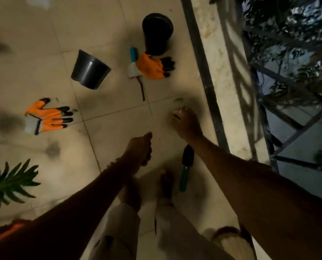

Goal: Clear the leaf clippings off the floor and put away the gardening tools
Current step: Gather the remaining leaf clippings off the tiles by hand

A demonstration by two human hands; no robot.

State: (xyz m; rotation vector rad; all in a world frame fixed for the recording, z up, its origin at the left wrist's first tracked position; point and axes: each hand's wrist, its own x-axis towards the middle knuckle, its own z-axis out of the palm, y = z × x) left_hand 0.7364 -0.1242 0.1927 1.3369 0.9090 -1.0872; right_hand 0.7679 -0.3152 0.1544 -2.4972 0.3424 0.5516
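Beige tiled floor, darker grout lines. Upper pot and left pot: black. Left glove and upper glove: orange, black fingertips, grey cuffs. Trowel: teal handle, black blade. Plant, lower left: green.

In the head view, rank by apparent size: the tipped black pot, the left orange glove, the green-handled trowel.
1. The tipped black pot and the left orange glove: about alike, unranked.
2. The green-handled trowel: smallest, though nearer the camera.
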